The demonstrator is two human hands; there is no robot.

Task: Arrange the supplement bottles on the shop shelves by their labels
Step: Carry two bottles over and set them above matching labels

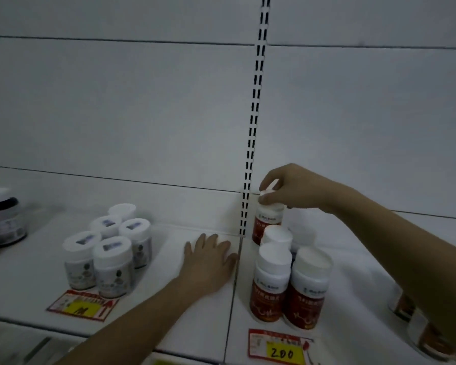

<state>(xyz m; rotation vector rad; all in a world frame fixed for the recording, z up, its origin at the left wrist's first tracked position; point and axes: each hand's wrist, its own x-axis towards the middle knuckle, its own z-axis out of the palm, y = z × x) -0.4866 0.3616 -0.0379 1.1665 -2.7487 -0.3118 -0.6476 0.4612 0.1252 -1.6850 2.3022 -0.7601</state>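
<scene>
Two white metal shelf boards (pixel 169 259) meet at a seam below a slotted white upright rail (pixel 256 101), and both stand against a plain white back panel (pixel 116 101). On the right board stands a cluster of red-labelled white plastic supplement bottles (pixel 290 283), lined up front to back so that their labels face the aisle above a red-and-yellow price tag marked 200 (pixel 281 347). On the left board a group of five grey-labelled white bottles with printed lids (pixel 108 248) sits well apart from them, above its own red-and-yellow price tag (pixel 83 305); the gap keeps the two products separate by label. Further left, a dark-banded jar (pixel 3 217) is blurred at the frame edge. More red-labelled bottles (pixel 406 304) lie at the far right edge, partly hidden behind the right forearm.

The left hand (pixel 208 262) rests flat on the left board just beside the seam, fingers straight and spread and holding nothing, probably as a brace while the person reaches. The right hand (pixel 292 188) reaches to the back of the red row, and its fingers (pixel 266 198) pinch the white cap of the rearmost red-labelled bottle (pixel 267 225), which stands upright beside the rail. By my reading it is being set into or straightened in that back position.
</scene>
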